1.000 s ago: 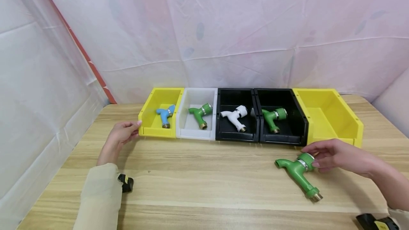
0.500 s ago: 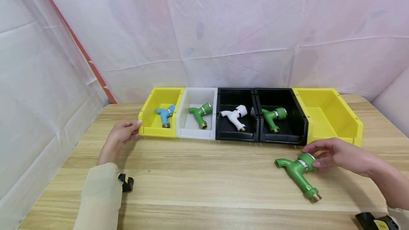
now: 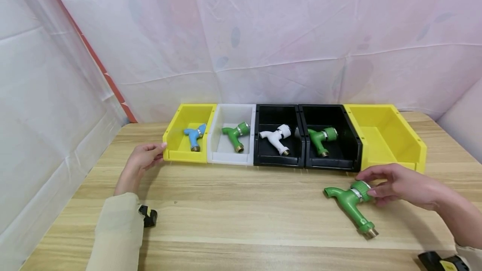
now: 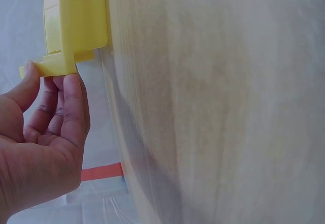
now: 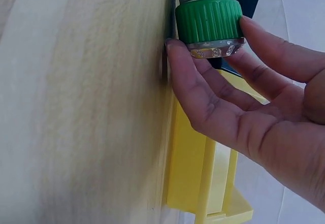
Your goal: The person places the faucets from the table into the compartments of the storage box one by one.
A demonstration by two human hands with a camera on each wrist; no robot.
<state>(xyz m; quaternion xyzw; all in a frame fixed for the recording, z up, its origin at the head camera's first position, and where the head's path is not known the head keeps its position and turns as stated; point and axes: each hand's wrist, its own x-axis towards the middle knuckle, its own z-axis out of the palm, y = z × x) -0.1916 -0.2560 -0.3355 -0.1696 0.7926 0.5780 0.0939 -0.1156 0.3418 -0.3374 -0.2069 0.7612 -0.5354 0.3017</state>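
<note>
In the head view, my left hand [image 3: 142, 159] holds the front left corner of the left yellow bin [image 3: 185, 156]. The left wrist view shows the thumb on one side of that yellow corner [image 4: 58, 67] and the fingers against the other. On the right, my right hand [image 3: 403, 185] grips the ribbed knob of a large green tap [image 3: 351, 205], which lies on the table with its brass end towards me. In the right wrist view, thumb and fingers surround the knob [image 5: 209, 22]. Part of the knob's far side is hidden by the fingers.
Bins stand in a row: a white bin [image 3: 230, 159] with a green tap [image 3: 234, 136], a black bin [image 3: 278, 161] with a white tap [image 3: 276, 140], another black bin [image 3: 333, 164] with a green tap [image 3: 319, 140], and a right yellow bin [image 3: 408, 137]. A blue tap [image 3: 193, 136] lies in the left one.
</note>
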